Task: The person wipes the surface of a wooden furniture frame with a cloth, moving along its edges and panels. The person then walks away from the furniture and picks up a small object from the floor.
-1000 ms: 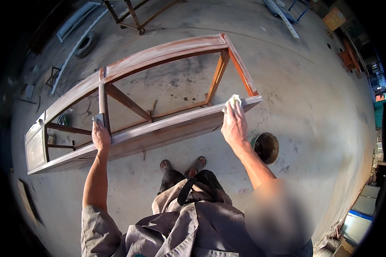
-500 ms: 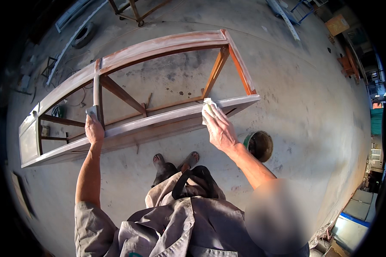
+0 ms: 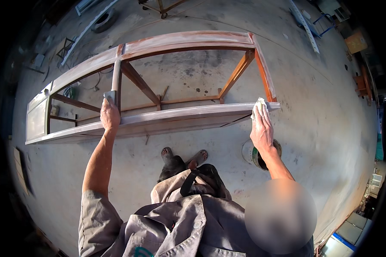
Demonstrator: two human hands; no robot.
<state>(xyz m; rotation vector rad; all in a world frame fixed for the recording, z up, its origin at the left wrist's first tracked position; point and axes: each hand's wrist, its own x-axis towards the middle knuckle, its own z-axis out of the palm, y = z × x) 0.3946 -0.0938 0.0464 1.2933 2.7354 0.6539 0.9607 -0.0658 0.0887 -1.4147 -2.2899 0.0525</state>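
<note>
A long wooden furniture frame [image 3: 180, 112] lies before me, its rails coated whitish over reddish-brown wood. My left hand [image 3: 110, 116] is closed on a small grey block-like pad [image 3: 110, 95], beside the upright divider [image 3: 116, 79] where it meets the near rail. My right hand [image 3: 262, 132] presses a crumpled white cloth [image 3: 260, 103] against the near rail, close to its right end. The fingers lie long and close together over the cloth. Brown diagonal braces [image 3: 236, 73] show inside the frame's openings.
Behind my right wrist stands a round bucket [image 3: 253, 155], partly hidden. My feet [image 3: 197, 158] are on the concrete floor just before the frame. Farther off are a tire [image 3: 104, 22], a wheeled stand [image 3: 162, 9], a long white perforated strip [image 3: 305, 26] and a cardboard box [image 3: 356, 42].
My right hand has slid the white cloth rightward along the near rail, almost to its end. My left hand stays by the divider with the grey pad. The whole view has shifted somewhat.
</note>
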